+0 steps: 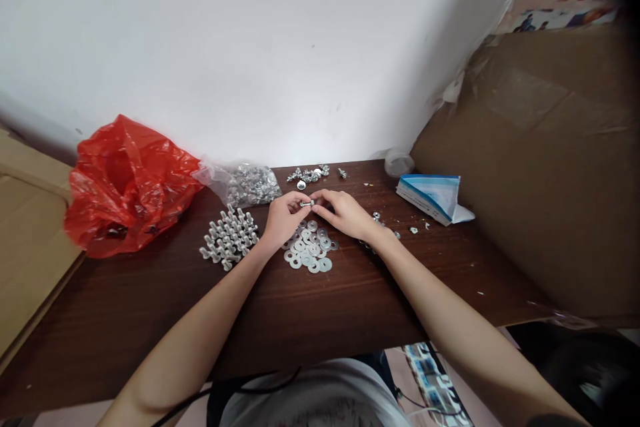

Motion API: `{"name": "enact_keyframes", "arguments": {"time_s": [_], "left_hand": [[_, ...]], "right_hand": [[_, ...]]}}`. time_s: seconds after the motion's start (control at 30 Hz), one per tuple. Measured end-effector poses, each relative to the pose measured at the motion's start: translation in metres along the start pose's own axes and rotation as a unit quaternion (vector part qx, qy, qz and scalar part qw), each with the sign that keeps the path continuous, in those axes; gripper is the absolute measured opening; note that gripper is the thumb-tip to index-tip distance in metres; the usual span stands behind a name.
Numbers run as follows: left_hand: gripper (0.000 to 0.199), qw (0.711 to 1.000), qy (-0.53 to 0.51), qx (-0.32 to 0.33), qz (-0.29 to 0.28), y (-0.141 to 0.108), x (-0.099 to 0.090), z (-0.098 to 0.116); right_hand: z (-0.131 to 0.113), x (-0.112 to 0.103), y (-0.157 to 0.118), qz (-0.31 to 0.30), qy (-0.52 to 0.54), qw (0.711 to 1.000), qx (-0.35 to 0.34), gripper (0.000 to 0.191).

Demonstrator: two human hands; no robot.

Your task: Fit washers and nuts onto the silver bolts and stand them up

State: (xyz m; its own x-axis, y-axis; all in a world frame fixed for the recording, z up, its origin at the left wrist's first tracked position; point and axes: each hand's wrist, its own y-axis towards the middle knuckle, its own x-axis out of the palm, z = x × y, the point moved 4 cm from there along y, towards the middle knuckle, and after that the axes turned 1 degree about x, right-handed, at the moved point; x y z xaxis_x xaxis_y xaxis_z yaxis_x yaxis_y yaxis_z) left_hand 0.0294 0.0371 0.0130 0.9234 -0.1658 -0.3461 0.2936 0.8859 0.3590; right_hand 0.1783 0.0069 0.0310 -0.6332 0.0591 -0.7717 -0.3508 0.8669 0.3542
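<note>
A small silvery bolt (pixel 306 203) lies crosswise between the fingertips of both hands, just above the table. My left hand (pixel 285 217) pinches its left end. At the other end, the thumb and fingers of my right hand (pixel 344 212) close on it; whether a nut sits there is too small to tell. Under the hands is a loose pile of flat round washers (pixel 307 259). Left of my left wrist, several grey bolts (pixel 230 237) stand in a cluster. Small nuts (pixel 377 216) lie by my right forearm, which partly hides them.
Bolts with washers on them (pixel 311 175) lie near the wall. A clear bag of hardware (pixel 254 183) and a red plastic bag (pixel 127 187) are at left. To the right are a clear round container (pixel 399 163), a blue-white packet (pixel 430 195) and a large cardboard box (pixel 540 167).
</note>
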Motion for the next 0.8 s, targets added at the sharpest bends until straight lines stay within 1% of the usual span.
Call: {"name": "enact_keyframes", "arguments": {"time_s": [0.1,0.33,0.47,0.8], "left_hand": [[0.01,1.0,0.0,0.001,0.003,0.0001,-0.0004,0.0002],[0.01,1.0,-0.003,0.0,-0.005,-0.0008,0.0005,0.0024],[0.01,1.0,-0.006,0.002,0.0,-0.0005,0.0003,0.002],[0.012,1.0,-0.019,-0.004,0.001,-0.0009,0.0002,0.0027]], "right_hand": [[0.0004,-0.0013,-0.001,0.0,0.027,1.0,-0.001,0.027],[0.0002,0.0003,-0.0004,0.003,0.008,1.0,-0.015,0.015],[0.0002,-0.0001,-0.0003,0.006,-0.003,1.0,-0.016,0.011],[-0.0042,0.0004,0.0007,-0.006,-0.029,1.0,-0.005,0.019]]}}
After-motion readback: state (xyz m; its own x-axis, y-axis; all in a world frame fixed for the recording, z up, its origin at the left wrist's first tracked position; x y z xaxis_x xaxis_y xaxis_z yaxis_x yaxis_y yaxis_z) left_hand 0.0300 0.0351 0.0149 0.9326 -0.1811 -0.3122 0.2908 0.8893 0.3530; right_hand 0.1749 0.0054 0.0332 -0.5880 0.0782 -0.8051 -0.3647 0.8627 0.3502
